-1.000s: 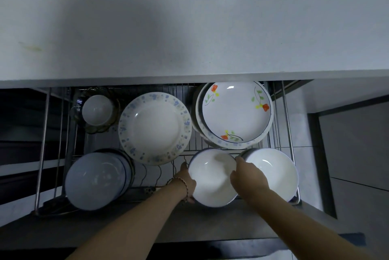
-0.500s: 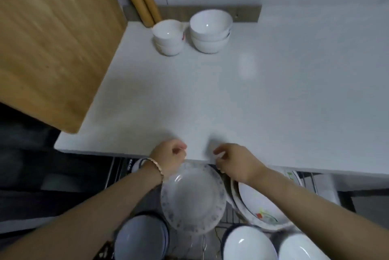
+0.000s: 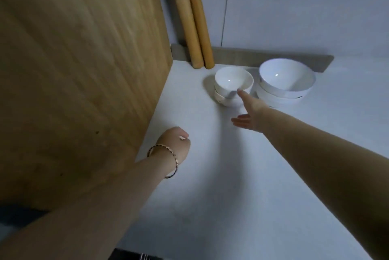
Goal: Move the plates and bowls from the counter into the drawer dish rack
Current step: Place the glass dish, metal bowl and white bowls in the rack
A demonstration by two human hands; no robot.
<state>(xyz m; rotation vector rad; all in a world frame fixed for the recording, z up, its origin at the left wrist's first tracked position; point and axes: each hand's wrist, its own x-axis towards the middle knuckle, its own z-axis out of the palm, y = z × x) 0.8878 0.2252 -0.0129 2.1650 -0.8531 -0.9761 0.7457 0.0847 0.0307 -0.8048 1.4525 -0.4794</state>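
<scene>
Right grip [image 3: 251,110], fingers straight and spread, holds nothing, fingertip at the stacked small white bowls [image 3: 228,83] at 1 o'clock. Left grip [image 3: 175,144], curled and empty, sits at 7 o'clock over the bench [image 3: 231,175]. Stacked wide white bowls [image 3: 284,83] sit at 2 o'clock. Both glossy stacks are not yet moved; no plates show and the rack is unseen.

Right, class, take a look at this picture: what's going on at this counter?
A person is clearing bowls off a white counter. The right hand, fingers straight, stretches to the smaller stack of white bowls by the back wall; whether it touches yet is unclear. A larger stack of bowls sits just right of it. The left hand is over the counter, fingers curled, holding nothing.
</scene>
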